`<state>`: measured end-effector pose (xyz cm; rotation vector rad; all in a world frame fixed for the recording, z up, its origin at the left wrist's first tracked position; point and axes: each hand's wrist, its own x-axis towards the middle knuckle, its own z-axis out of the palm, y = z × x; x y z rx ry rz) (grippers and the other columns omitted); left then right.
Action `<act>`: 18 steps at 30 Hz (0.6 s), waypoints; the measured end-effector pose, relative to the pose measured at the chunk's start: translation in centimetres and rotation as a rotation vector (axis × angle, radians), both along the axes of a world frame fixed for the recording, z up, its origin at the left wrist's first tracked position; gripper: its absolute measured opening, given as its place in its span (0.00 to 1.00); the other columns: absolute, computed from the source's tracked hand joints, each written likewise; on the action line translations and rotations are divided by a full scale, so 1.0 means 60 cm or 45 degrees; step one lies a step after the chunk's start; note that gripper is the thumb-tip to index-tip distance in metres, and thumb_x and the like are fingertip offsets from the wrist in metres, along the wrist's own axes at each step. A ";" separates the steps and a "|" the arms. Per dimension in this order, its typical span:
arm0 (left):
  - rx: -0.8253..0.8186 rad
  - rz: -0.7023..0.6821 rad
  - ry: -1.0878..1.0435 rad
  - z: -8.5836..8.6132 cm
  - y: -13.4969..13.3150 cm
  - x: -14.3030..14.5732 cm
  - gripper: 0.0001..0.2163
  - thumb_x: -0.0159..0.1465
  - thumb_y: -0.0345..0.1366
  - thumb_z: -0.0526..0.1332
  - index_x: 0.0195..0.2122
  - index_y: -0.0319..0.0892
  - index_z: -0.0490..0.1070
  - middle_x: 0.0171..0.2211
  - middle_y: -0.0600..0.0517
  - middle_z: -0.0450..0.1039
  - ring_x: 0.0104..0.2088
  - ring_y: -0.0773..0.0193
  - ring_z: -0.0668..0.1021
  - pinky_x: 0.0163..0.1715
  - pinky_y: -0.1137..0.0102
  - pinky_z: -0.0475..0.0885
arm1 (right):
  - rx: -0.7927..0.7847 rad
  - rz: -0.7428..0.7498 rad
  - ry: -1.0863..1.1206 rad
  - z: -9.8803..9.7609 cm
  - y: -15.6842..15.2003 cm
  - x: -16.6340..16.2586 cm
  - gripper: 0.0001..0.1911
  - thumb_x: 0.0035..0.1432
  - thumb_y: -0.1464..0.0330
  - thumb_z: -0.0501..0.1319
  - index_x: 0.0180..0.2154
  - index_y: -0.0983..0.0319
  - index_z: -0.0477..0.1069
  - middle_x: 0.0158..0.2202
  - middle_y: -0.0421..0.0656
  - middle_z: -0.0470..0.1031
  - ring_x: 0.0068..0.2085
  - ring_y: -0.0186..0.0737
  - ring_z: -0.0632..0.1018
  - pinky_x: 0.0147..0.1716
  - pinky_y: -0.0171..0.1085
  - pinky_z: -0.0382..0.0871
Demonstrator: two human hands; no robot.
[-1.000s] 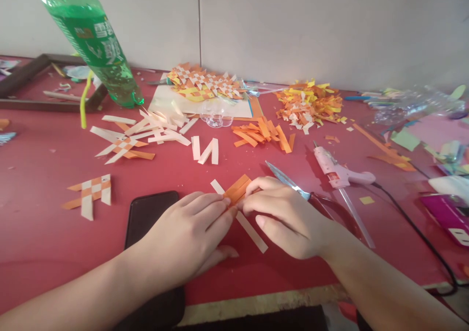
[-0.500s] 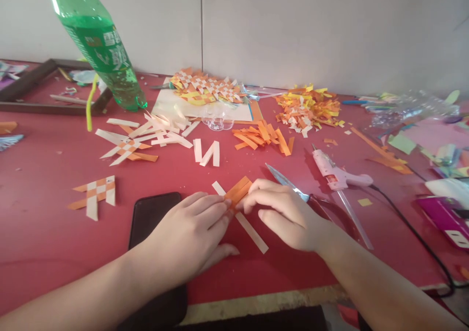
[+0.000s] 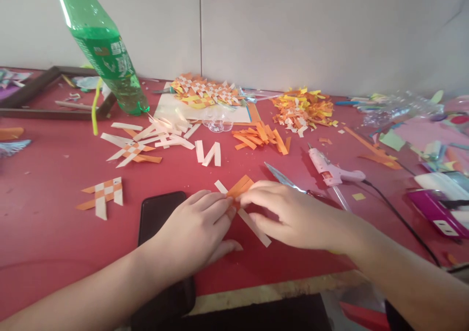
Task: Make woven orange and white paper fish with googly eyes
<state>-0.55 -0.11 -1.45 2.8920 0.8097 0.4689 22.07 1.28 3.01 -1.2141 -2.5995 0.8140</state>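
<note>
Orange paper strips (image 3: 240,185) lie side by side on the red table, with a cream paper strip (image 3: 255,227) crossing them at a slant. My left hand (image 3: 203,223) presses its fingertips onto the near end of the orange strips. From the other side, my right hand (image 3: 280,211) has its bent fingers closed at the strips' right edge; its fingertips partly cover where the strips cross. A black phone (image 3: 161,216) lies partly under my left forearm. Scissors (image 3: 282,175) sit just beyond my right hand, their handles mostly hidden behind it.
A pink glue gun (image 3: 331,167) with a cord lies at right. Loose cream strips (image 3: 172,131), orange strips (image 3: 264,136) and woven checkered pieces (image 3: 106,192) are spread about. A green bottle (image 3: 110,62) stands at back left by a dark frame (image 3: 44,113). Behind is a wall.
My right hand has shifted slightly left, closer to my left hand and the strip crossing. The whole view has also moved a little.
</note>
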 end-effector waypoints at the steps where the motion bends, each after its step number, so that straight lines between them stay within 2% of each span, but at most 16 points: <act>1: 0.000 -0.004 0.003 -0.002 0.000 0.000 0.22 0.63 0.47 0.62 0.48 0.32 0.75 0.46 0.40 0.77 0.48 0.47 0.77 0.50 0.54 0.75 | -0.017 -0.039 -0.002 0.004 0.004 0.000 0.10 0.61 0.73 0.55 0.41 0.58 0.73 0.36 0.41 0.75 0.37 0.36 0.75 0.38 0.37 0.68; 5: -0.051 0.028 0.039 0.000 0.001 0.001 0.22 0.66 0.47 0.59 0.53 0.33 0.71 0.49 0.39 0.75 0.51 0.46 0.75 0.51 0.54 0.73 | 0.201 -0.125 0.053 0.000 0.038 -0.009 0.09 0.60 0.74 0.57 0.40 0.59 0.73 0.38 0.41 0.77 0.39 0.37 0.76 0.38 0.36 0.68; 8: -0.084 0.132 0.015 0.019 0.003 -0.003 0.17 0.67 0.41 0.56 0.52 0.36 0.71 0.52 0.39 0.71 0.50 0.47 0.74 0.49 0.55 0.74 | 0.365 -0.121 0.132 -0.011 0.070 -0.026 0.08 0.58 0.75 0.58 0.38 0.61 0.73 0.38 0.42 0.78 0.39 0.38 0.77 0.40 0.37 0.68; 10: -0.031 0.321 0.030 0.039 0.000 -0.011 0.14 0.66 0.37 0.55 0.49 0.36 0.71 0.50 0.39 0.71 0.47 0.48 0.74 0.46 0.55 0.74 | 0.419 -0.117 0.179 -0.016 0.089 -0.038 0.08 0.58 0.75 0.58 0.38 0.61 0.73 0.37 0.41 0.78 0.38 0.37 0.77 0.39 0.37 0.68; 14: 0.076 0.811 0.387 0.067 -0.019 -0.033 0.19 0.60 0.41 0.57 0.49 0.35 0.70 0.48 0.36 0.70 0.45 0.40 0.73 0.31 0.54 0.76 | 0.478 -0.160 0.245 -0.017 0.116 -0.052 0.06 0.58 0.73 0.58 0.36 0.61 0.73 0.36 0.41 0.79 0.38 0.38 0.77 0.39 0.37 0.68; 18: 0.079 0.933 0.609 0.062 -0.031 -0.035 0.21 0.59 0.39 0.56 0.52 0.36 0.68 0.44 0.38 0.70 0.41 0.42 0.73 0.25 0.60 0.74 | 0.436 -0.230 0.298 -0.015 0.134 -0.063 0.05 0.58 0.72 0.58 0.36 0.61 0.73 0.36 0.41 0.79 0.37 0.37 0.77 0.38 0.36 0.67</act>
